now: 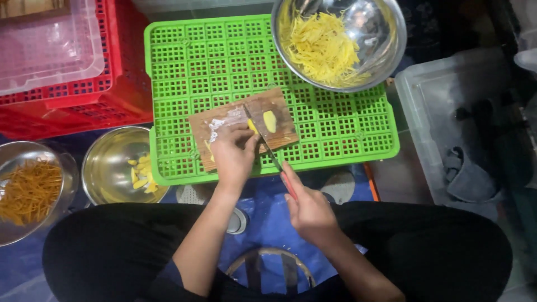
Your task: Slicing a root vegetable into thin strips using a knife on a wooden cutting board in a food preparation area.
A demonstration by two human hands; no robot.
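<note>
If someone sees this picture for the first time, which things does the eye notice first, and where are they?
First comes the bright green crate in the middle, with a small wooden board on it. There the left hand presses on a yellow piece while the right hand holds a red-handled knife. At the top right stands a steel bowl of pale yellow shreds; a red crate stands at the left.

Green lattice crate (pixel 224 61) inverted as work surface. Steel bowl (pixel 386 50) on its far right corner, holding pale yellow shreds (pixel 321 47). Red crates (pixel 106 100) at left, clear plastic tray (pixel 50 47) on top. Two steel bowls near left: one (pixel 106 162) with yellow chunks (pixel 142 173), one (pixel 11 223) with orange shreds (pixel 31 190). Clear bin (pixel 425 100) at right, grey cloth (pixel 470 179) inside
</note>
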